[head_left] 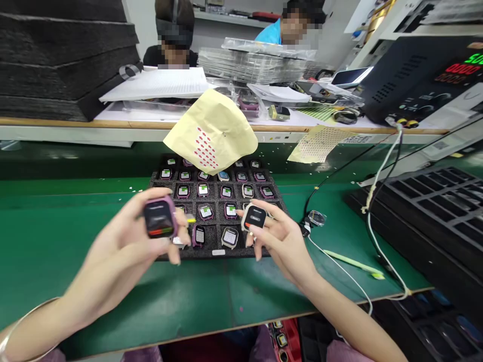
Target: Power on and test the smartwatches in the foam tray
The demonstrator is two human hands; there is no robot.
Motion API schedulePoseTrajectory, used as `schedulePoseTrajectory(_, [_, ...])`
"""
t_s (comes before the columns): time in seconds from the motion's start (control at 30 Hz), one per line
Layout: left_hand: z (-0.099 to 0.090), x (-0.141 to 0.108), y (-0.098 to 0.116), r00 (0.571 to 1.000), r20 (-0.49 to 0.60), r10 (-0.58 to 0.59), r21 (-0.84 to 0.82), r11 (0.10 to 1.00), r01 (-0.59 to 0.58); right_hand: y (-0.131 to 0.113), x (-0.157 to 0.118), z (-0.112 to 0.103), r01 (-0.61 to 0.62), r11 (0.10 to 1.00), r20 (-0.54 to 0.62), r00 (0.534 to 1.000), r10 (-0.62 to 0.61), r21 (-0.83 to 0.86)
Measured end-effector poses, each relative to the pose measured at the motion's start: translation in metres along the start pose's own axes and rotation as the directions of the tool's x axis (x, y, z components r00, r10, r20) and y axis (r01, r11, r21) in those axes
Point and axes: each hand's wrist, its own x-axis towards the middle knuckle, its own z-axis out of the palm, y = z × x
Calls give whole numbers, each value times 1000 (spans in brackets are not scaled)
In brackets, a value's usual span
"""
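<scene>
My left hand (124, 241) grips a purple smartwatch case (160, 218) by its sides, its dark screen facing me with a red and green strip at the bottom. In my right hand (281, 236) is a cream-coloured smartwatch case (254, 218), pinched between thumb and fingers; its screen is lit dark with a small red patch. Behind both hands lies a black foam tray (219, 235) with rows of purple and cream watch cases in its slots, many with white and green screens. My hands hide some of the slots.
Yellow sheets with red arrow stickers (215, 130) hang from the shelf edge over the tray. On the right are stacked black trays (407, 236), a green stick (354, 264), cables and a power supply (418, 75). Black foam blocks (68, 60) stand upper left. Two people sit beyond the shelf.
</scene>
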Motion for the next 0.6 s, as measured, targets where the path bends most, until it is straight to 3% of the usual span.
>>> schedulePoseTrajectory(0.13, [9,27,-28,994,87,-69,63,996,63,17,-2,-2,-43,999,104,994,42,6])
schedulePoseTrajectory(0.27, [7,34,-51,981,166,-103,96,992,88,18,-5,1,-22,999,138,990,25,-23])
schedulePoseTrajectory(0.6, [3,33,-54,957,288,-41,36,999,32,20,-1,7,34,984,45,999,-27,-174])
